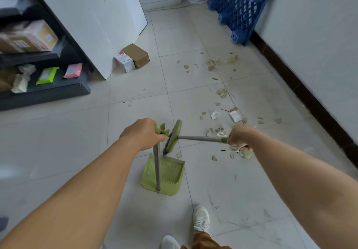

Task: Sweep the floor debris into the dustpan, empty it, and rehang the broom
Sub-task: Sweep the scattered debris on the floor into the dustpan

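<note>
My left hand (144, 133) grips the top of the green dustpan's grey upright handle. The dustpan (168, 177) rests on the tiled floor just in front of my feet and looks empty. My right hand (241, 135) holds the broom by the end of its grey handle (199, 138). The broom lies almost level in the air, and its green head (174, 136) with dark bristles hangs right beside my left hand, above the dustpan. Debris (222, 92), paper scraps and dry crumbs, is scattered over the floor from my right hand up toward the far right wall.
A dark shelf unit (48, 88) with boxes and packets stands at the left. A white board leans beside it, with two small boxes (131, 58) at its foot. A blue plastic pallet (244, 2) leans on the right wall. My white shoes (201, 219) are below the dustpan.
</note>
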Motion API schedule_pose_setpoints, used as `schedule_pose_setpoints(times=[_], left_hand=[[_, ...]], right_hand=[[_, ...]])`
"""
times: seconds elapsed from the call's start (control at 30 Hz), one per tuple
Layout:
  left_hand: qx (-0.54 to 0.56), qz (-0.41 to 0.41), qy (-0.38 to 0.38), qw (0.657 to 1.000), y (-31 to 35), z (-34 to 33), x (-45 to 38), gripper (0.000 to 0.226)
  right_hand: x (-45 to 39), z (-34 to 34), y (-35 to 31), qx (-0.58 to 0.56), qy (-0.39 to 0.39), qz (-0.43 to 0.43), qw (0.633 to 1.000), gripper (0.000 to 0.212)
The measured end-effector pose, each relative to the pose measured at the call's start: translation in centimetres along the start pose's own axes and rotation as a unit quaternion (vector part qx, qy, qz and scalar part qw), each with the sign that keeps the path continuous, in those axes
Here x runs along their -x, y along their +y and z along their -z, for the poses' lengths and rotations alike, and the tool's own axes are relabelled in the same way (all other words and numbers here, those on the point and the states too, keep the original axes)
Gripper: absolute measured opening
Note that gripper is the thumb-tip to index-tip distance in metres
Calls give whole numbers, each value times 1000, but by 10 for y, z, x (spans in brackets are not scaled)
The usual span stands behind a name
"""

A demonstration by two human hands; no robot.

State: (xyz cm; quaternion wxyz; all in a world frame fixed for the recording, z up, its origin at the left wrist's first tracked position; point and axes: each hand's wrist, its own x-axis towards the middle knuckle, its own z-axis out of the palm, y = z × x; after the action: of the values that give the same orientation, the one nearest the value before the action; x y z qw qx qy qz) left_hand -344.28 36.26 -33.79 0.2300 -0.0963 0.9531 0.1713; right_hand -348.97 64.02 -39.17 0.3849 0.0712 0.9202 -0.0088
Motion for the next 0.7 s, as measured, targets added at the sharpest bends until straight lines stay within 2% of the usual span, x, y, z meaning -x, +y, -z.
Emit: schedule_pose_setpoints(times=[0.13,0.27,0.4,0.5,0.53,0.57,0.63,0.7], left_hand=[[15,8,-2,1000,-14,0,12,37],[23,7,-15,1000,-30,-2,23,36],[28,-4,-23,999,-37,-5,29,32],[31,-13,-19,999,-42,-3,32,31],[33,-13,-17,999,-43,-2,31,31],[35,-15,-14,999,-43,-1,31,31],[37,-23,-9,999,-45,3,30,32],[42,-32,-1,999,-46,7,24,32]], right_hand=[[4,-31,-10,14,7,-14,1000,25],[7,-33,4,21,21,-51,998,26],[20,-22,9,41,71,-79,993,7],[36,-14,-1,39,104,-86,990,13],[36,-12,-2,34,110,-85,990,8],[36,-10,-2,27,109,-87,990,9],[37,-9,-2,16,100,-108,989,25],[37,-6,-1,-3,96,-118,988,24]])
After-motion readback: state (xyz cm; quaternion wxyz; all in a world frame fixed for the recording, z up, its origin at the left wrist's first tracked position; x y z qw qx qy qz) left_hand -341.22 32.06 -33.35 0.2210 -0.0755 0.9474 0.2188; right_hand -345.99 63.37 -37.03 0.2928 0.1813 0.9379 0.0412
